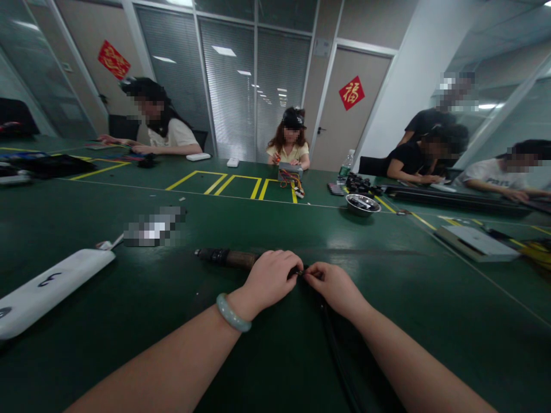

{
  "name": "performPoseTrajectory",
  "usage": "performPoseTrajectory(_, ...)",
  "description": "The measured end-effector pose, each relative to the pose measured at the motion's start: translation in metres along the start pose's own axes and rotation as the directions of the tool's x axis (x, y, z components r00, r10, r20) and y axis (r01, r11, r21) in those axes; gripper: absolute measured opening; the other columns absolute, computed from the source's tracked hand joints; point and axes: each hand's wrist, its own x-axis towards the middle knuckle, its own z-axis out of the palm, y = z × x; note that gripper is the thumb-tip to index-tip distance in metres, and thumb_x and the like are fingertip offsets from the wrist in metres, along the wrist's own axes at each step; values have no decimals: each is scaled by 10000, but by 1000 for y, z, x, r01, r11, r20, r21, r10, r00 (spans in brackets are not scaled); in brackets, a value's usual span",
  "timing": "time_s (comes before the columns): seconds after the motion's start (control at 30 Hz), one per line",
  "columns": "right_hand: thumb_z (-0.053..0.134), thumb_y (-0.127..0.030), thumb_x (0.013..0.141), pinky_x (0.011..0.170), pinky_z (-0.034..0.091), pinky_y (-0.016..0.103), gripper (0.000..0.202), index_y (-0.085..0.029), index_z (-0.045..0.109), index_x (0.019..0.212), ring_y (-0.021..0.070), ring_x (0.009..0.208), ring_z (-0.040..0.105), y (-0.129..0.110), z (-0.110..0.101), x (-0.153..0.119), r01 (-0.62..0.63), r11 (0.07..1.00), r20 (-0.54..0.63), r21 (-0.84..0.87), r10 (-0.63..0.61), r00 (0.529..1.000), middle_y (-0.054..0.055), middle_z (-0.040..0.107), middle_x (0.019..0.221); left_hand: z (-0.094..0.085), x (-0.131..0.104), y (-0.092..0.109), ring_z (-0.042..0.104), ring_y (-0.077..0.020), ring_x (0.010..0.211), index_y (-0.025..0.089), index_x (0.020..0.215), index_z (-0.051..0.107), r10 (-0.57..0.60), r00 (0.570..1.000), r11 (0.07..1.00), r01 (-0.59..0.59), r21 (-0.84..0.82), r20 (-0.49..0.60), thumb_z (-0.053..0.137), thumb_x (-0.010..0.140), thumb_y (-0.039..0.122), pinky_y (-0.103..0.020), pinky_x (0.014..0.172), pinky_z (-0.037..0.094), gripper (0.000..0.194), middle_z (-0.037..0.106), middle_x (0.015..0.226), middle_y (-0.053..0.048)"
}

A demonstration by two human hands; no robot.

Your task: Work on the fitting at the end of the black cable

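Note:
A long rod-shaped tool (239, 258) lies across the green table in front of me, with a metal tip at its left end, a black collar and a brownish grip. My left hand (273, 275), a pale green bangle (232, 313) at its wrist, is closed over the tool's right end. Close beside it, my right hand (329, 284) is closed in a pinch at a small dark end piece between the two hands; the fingers hide most of it. From under my right hand a black cable (333, 344) runs down toward the table's near edge.
On the left lie a white power bank-like device (55, 289) and a blurred-out phone-sized object (155, 228). Ahead are a metal bowl (363, 205) of dark parts, a bottle (345, 165) and a grey box (477, 243). Several people sit around the table (241, 223).

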Motion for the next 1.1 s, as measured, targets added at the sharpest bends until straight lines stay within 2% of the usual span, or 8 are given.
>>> performPoseTrajectory(0.23, 584, -274, 823, 613, 420, 228, 122, -212, 687, 850, 142, 697, 645, -1, -1, 0, 6, 1000, 11, 7, -6, 1000, 2, 723, 806, -1, 1, 2, 570, -199, 940, 235, 1045, 567, -27, 999, 1000, 27, 5, -19, 587, 823, 183, -362, 837, 412, 229, 630, 1005, -4)
performPoseTrajectory(0.47, 577, -290, 829, 605, 422, 233, 143, -214, 693, 862, 142, 694, 647, 1, 0, 0, 8, 1000, 12, 19, -8, 1000, 1, 721, 805, 0, 1, 1, 569, -191, 902, 222, 929, 583, -14, 1000, 1000, 14, 5, 2, 584, 817, 173, -354, 804, 412, 122, 629, 952, 2)
performPoseTrajectory(0.63, 571, -296, 830, 610, 420, 235, 151, -207, 690, 857, 145, 695, 646, 2, 0, 0, 21, 1000, 5, 15, -21, 1000, 5, 720, 793, -1, 1, 0, 570, -193, 922, 234, 949, 603, 14, 1000, 1000, -14, -8, 11, 576, 821, 176, -358, 815, 411, 143, 631, 985, 3)
performPoseTrajectory(0.8, 568, -293, 829, 599, 418, 233, 143, -206, 679, 855, 145, 685, 645, 4, 2, 1, 12, 999, 13, 29, -13, 1000, 4, 720, 791, -1, 1, 1, 574, -193, 907, 232, 991, 580, -14, 1000, 1000, 14, 13, -9, 589, 810, 173, -358, 807, 415, 191, 632, 978, 3)
performPoseTrajectory(1.1, 574, -305, 828, 606, 420, 231, 148, -213, 688, 847, 141, 690, 646, -1, -1, -1, 6, 1000, 5, 11, -6, 1000, -3, 722, 795, 0, 1, 0, 572, -196, 915, 229, 932, 599, -1, 1000, 1000, 1, -16, 3, 583, 813, 175, -357, 811, 415, 132, 635, 976, 4)
